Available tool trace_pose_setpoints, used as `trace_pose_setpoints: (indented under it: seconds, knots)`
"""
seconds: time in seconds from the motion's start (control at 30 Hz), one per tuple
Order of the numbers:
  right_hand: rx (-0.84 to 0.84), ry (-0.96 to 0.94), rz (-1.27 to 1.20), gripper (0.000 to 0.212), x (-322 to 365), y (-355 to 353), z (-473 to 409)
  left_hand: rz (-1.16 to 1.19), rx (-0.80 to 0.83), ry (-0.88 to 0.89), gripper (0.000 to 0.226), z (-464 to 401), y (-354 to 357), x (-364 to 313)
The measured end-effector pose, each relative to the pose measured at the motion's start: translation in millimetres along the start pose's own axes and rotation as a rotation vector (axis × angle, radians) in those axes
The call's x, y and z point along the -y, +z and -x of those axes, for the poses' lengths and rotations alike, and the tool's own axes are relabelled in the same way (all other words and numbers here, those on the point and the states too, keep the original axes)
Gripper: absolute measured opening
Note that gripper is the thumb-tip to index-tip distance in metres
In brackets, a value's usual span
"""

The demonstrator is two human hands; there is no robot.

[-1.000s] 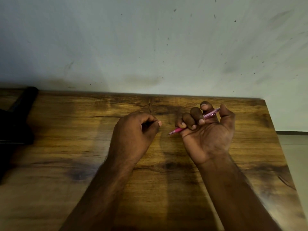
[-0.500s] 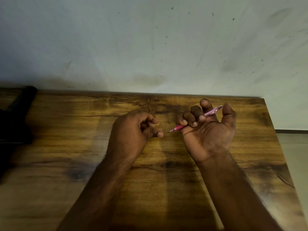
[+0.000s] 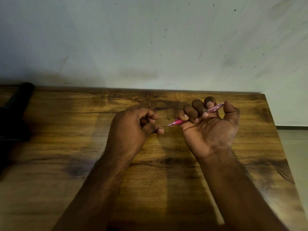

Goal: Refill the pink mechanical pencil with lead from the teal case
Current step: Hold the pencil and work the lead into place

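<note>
Wooden table [image 3: 166,189] lies beneath both forearms. Left hand [image 3: 133,125] is loosely curled, thumb tip beside the tip of the pencil [image 3: 179,121]; whether it pinches lead, I cannot tell. Right hand [image 3: 210,127] grips the pencil, palm up. No case shows. A skewed push could snap thin lead.

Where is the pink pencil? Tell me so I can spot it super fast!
Find the wooden table under the grey wall, then the right hand, turned palm up. The pink mechanical pencil lies across it under curled fingers, its thin tip pointing at the left hand. It is the only bright pink thing there.
</note>
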State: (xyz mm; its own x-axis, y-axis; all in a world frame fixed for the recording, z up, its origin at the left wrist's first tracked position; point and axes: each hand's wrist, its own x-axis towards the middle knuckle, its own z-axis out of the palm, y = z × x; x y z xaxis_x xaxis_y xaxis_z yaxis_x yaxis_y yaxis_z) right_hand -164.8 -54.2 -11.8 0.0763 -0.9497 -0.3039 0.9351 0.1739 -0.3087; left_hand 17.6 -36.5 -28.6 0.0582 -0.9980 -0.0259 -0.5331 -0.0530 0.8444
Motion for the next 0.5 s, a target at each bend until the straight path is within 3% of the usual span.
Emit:
trace_pose_setpoints:
  seconds: [0.5]
  knots:
    - [-0.045, -0.021, 0.000, 0.049, 1.0, 1.5, -0.2, 0.011, 0.014, -0.006, 0.029, 0.6, -0.1, -3.2]
